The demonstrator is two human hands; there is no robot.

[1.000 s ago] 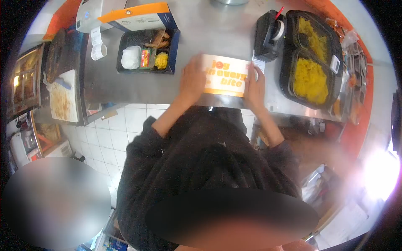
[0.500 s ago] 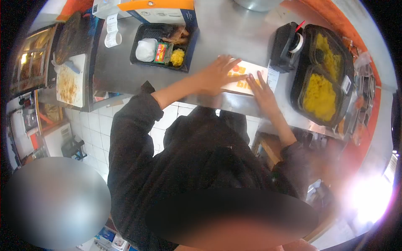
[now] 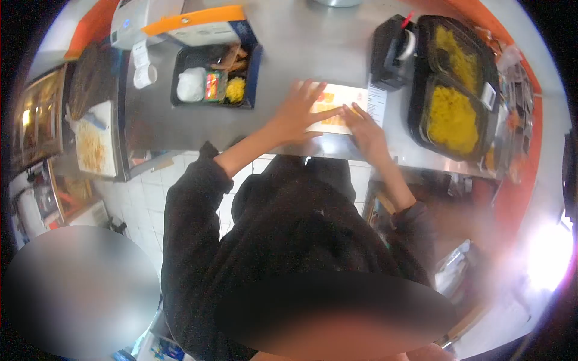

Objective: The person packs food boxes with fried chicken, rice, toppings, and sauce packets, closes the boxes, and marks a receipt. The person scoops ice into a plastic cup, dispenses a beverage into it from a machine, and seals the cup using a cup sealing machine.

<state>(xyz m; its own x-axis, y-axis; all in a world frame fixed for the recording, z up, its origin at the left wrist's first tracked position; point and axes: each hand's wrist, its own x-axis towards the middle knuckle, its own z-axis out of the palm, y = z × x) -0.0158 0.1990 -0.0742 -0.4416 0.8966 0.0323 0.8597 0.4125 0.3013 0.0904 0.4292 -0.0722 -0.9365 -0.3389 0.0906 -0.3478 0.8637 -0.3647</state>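
Taking the card as centre, the tabletop (image 3: 319, 51) spreads before me, its far side cut off at 12 o'clock. At 3 o'clock lies the big black tray (image 3: 419, 114) of yellow food. The box (image 3: 253, 78) stands raised-flapped at 10 o'clock. At 12 o'clock the bowl (image 3: 337, 2) shows only its lower rim.

My left grip (image 3: 296, 114) covers the card's 9 o'clock end, fingers spread. My right grip (image 3: 368, 132) comes in from 4 o'clock, fingertips at the card; whether it pinches or merely presses, I cannot tell. My hands hide two of its corners.

The card (image 3: 348, 94) lies near the tabletop's front edge, pale, with orange print too blurred for me to read. Tucked close at its 3 o'clock end is a white slip (image 3: 377, 99), smallest of the lot.

The front edge runs just below at 6 o'clock. Grey metal stretches off toward 12 o'clock, while the dispenser (image 3: 388, 57) stands near at 1 to 2 o'clock.
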